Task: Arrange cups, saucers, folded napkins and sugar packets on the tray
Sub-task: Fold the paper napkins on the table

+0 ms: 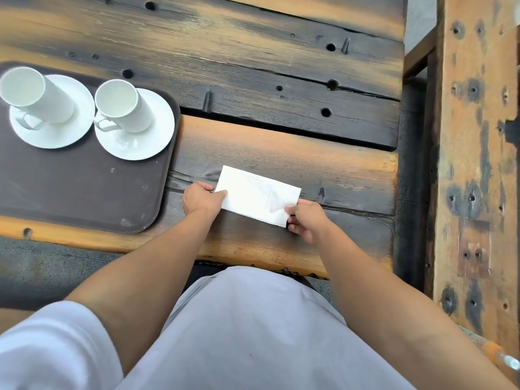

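A white paper napkin (253, 192), folded to a rectangle, lies on the dark wooden table just right of the tray. My left hand (201, 199) pinches its near left corner. My right hand (305, 219) pinches its near right corner. The brown tray (84, 190) sits at the left. On its far part stand two white cups, each upright on a white saucer: the left cup (36, 94) on the left saucer (53, 135), the right cup (123, 106) on the right saucer (140, 144). No sugar packets are in view.
The table's near edge (253, 260) runs just in front of my body. A weathered wooden beam (475, 164) stands along the right side, beyond a gap. The tray's near half is bare brown surface.
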`<state>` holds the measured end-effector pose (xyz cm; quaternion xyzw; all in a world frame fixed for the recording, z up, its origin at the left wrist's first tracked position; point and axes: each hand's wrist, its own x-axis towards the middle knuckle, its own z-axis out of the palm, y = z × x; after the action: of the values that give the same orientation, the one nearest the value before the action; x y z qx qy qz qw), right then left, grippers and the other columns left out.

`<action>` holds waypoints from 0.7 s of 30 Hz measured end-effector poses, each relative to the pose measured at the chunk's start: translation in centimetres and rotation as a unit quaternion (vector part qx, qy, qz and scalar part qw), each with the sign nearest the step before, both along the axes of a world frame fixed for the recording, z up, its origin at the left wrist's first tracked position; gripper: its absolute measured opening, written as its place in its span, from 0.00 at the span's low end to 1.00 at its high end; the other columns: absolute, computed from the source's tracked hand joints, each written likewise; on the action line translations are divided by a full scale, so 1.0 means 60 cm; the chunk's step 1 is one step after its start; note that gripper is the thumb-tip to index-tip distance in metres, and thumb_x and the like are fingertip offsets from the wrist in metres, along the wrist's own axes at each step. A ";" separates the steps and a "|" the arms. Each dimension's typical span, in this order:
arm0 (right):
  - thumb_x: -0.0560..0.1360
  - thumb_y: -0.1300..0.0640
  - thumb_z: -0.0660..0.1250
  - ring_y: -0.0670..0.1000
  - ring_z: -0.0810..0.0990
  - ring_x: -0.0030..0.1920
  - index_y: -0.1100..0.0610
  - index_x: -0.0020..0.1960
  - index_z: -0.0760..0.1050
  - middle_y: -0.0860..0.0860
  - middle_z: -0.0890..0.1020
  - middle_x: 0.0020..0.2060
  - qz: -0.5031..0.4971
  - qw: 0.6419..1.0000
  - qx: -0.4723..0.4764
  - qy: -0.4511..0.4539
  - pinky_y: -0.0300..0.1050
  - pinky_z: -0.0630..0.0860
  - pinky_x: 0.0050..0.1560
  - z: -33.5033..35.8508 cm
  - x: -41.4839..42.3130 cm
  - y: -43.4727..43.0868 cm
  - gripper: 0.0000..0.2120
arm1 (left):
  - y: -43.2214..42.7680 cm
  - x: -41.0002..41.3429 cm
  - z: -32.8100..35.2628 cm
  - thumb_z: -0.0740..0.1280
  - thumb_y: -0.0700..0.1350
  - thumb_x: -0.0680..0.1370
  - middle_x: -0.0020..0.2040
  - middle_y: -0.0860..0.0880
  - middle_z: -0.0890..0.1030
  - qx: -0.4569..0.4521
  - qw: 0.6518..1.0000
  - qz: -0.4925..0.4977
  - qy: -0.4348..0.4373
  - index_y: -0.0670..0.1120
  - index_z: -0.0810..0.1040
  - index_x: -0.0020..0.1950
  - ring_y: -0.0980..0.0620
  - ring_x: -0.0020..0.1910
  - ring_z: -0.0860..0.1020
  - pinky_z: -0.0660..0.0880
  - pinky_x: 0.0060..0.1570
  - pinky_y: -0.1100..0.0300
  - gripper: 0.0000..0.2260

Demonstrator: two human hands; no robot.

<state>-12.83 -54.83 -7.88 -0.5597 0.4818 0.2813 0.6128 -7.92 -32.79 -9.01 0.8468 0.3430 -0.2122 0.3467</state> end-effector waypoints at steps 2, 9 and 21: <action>0.79 0.69 0.60 0.47 0.69 0.27 0.60 0.55 0.79 0.54 0.80 0.37 -0.009 0.999 0.044 0.009 0.39 0.68 0.26 0.003 -0.001 -0.005 0.12 | 0.002 -0.001 0.002 0.77 0.52 0.72 0.57 0.48 0.82 -0.011 1.000 0.007 -0.002 0.45 0.80 0.57 0.47 0.62 0.77 0.73 0.59 0.56 0.18; 0.80 0.68 0.56 0.46 0.68 0.27 0.59 0.55 0.75 0.53 0.79 0.38 -0.006 0.993 0.117 0.013 0.40 0.69 0.31 0.013 -0.004 -0.014 0.11 | 0.015 -0.009 0.016 0.74 0.48 0.75 0.50 0.49 0.82 -0.093 0.994 0.049 -0.010 0.45 0.82 0.56 0.52 0.50 0.77 0.71 0.54 0.64 0.13; 0.78 0.68 0.57 0.57 0.85 0.47 0.60 0.62 0.74 0.58 0.84 0.52 -0.002 0.944 0.326 -0.045 0.47 0.81 0.42 0.071 -0.030 -0.037 0.16 | -0.021 -0.054 0.042 0.73 0.53 0.76 0.62 0.47 0.79 -0.322 0.932 0.065 0.152 0.44 0.75 0.64 0.47 0.60 0.77 0.75 0.59 0.47 0.21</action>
<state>-14.62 -57.07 -3.64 -0.3405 0.3365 0.3963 0.7834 -11.18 -34.06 -6.47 0.6234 0.3589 -0.4148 0.5572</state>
